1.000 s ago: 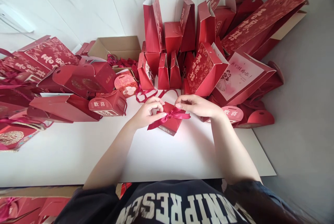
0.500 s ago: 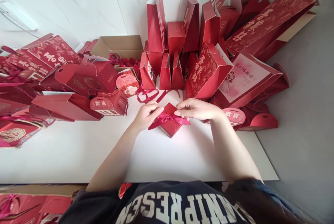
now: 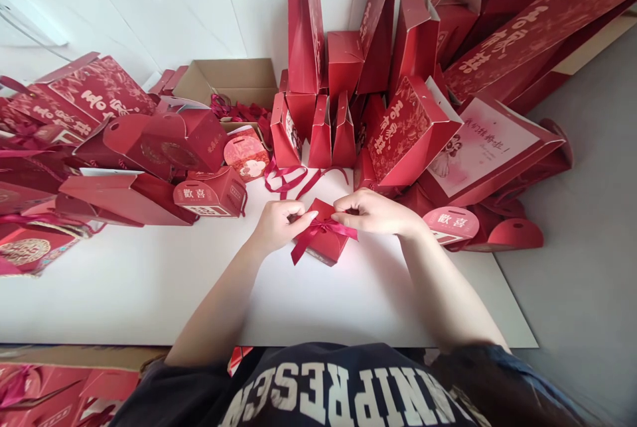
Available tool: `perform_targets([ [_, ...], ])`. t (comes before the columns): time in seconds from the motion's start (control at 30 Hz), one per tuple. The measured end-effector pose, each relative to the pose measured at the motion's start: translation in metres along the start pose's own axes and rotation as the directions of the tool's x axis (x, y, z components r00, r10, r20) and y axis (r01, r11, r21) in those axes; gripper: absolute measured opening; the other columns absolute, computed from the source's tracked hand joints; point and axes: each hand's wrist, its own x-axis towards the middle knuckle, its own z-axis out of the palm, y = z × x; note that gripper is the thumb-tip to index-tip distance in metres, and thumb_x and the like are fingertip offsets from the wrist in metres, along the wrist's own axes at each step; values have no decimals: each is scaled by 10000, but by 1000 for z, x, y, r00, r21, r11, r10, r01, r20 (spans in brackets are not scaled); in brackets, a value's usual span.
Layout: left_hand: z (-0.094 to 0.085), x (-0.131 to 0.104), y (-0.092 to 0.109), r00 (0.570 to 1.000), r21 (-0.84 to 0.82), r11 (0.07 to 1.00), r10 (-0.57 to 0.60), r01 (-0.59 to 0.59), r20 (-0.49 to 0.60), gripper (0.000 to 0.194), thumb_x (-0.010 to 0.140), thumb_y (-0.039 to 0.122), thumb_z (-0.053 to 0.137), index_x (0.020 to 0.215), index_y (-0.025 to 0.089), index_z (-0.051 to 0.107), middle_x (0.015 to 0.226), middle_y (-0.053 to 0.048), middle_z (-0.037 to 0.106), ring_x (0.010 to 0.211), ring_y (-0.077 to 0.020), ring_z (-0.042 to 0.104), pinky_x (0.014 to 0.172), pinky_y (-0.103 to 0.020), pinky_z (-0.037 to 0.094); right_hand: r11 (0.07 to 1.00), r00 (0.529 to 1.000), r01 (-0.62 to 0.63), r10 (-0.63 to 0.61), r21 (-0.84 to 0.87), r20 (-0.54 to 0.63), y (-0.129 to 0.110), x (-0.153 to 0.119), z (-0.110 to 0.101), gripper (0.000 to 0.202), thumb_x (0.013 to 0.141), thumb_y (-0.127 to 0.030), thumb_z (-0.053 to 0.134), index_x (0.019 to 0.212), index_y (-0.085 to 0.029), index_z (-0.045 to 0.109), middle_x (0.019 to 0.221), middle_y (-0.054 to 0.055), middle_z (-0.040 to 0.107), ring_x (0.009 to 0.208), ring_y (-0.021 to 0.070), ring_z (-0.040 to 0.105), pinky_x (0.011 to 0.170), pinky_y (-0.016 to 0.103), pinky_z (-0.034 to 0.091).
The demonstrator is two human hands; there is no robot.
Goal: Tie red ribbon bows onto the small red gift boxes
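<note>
Head view: nearest the camera, a dark shirt (image 3: 273, 407) with large pale letters filled the bottom, with red packages (image 3: 54, 390) below the table edge at lower left. Beyond it, on the white table (image 3: 199, 294), sat a small red box (image 3: 326, 246), turned cornerwise between the two hands, with a crimson bow (image 3: 326, 227) across its top. The left hand (image 3: 281, 225) had its fingers curled, thumb pressed against the forefinger beside the bow; whether ribbon lay between them could not be told. The right hand (image 3: 371, 213) pinched the bow near its middle between thumb and forefinger, its other fingers bent in.

Just past the box, a loose ribbon (image 3: 286, 182) curled on the table. A small handled box (image 3: 212, 191) stood left of the hands, and a pink-fronted box (image 3: 450, 225) lay to their right. Farther back, an open cardboard carton (image 3: 231, 82) held more ribbon, tall red bags (image 3: 304, 42) stood in a cluster to its right, and behind everything rose a pale marbled wall (image 3: 174, 2).
</note>
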Motion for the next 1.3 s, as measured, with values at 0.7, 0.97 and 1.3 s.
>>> perform_targets([
  [0.7,-3,0,-14,996,-86,995,-55,50,-66,496,825,338,631,523,172,274,510,48,245,506,-80,241,478,-256,208,997,998,-43,46,70,-32,4,2,3,400,925,-400,465,610,-200,320,603,-50,282,574,102,258,548,257,252],
  [0.97,0,2,-14,992,-169,977,-128,127,4,519,859,363,597,538,181,232,537,46,194,512,-85,217,490,-267,198,956,991,-133,127,262,37,-1,-2,-3,409,899,-471,519,606,-197,436,588,-37,446,569,113,424,575,261,340],
  [1.3,9,2,9,995,-47,999,-29,25,-93,217,801,318,704,872,207,533,889,-12,536,801,-149,510,709,-275,442,958,984,-157,172,241,-41,-7,-7,-9,513,917,-613,480,627,-190,471,565,-42,417,533,105,387,555,270,313],
])
